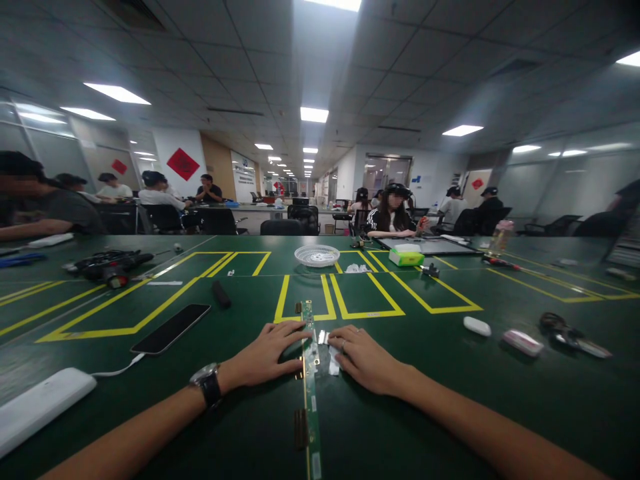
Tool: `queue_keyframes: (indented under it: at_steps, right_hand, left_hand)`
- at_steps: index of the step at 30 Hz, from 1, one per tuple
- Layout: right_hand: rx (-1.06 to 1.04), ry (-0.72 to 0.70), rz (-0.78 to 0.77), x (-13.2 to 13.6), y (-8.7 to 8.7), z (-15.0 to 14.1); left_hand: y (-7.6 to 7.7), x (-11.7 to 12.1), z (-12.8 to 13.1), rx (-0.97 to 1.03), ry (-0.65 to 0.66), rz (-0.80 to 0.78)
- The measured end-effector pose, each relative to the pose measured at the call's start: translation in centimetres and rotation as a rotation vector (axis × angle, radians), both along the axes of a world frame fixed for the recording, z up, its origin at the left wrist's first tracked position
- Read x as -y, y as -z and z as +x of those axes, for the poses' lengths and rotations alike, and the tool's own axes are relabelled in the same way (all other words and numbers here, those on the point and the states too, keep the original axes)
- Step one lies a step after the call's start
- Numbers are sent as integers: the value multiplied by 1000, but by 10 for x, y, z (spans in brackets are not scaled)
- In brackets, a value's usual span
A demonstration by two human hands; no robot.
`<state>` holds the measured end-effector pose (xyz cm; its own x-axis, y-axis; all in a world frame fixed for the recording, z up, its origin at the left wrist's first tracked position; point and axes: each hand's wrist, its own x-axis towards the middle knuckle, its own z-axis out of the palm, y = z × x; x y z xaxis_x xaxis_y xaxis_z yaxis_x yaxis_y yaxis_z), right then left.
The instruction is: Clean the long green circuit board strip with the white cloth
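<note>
A long, narrow green circuit board point(313, 387) lies lengthwise in front of me, with brown flexible tabs point(301, 429) along its left side. My left hand point(273, 350), wearing a wristwatch point(207, 383), has its fingers stretched out; the fingertips touch the board's left edge, with thumb and index finger apart. On the board's right side, my right hand point(363, 357) has bent fingers over a crumpled white tissue-like piece point(334, 363). At its fingertips, beside the board, is a small silvery-white piece point(323, 337); whether the fingers pinch it is too small to tell.
A phone point(171, 328) is cabled to a white power bank point(45, 407) on the left. A clear plastic basket point(317, 256) stands ahead on the green table. Rightward are a tissue pack point(406, 256), a white case point(477, 326), a pink-white case point(523, 343) and keys point(573, 337). A person point(395, 212) sits opposite.
</note>
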<state>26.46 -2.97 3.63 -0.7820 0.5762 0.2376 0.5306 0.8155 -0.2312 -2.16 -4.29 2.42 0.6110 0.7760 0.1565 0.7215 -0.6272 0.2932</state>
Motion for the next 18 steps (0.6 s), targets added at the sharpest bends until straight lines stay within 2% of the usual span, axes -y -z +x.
queue_keyframes:
  at_steps: [11, 18]
  right_hand:
    - [28, 12, 3, 0, -1, -3]
    - [30, -43, 9, -2, -1, -1]
  left_hand:
    - [0, -1, -1, 12, 17, 1]
    - [0, -1, -1, 22, 35, 8]
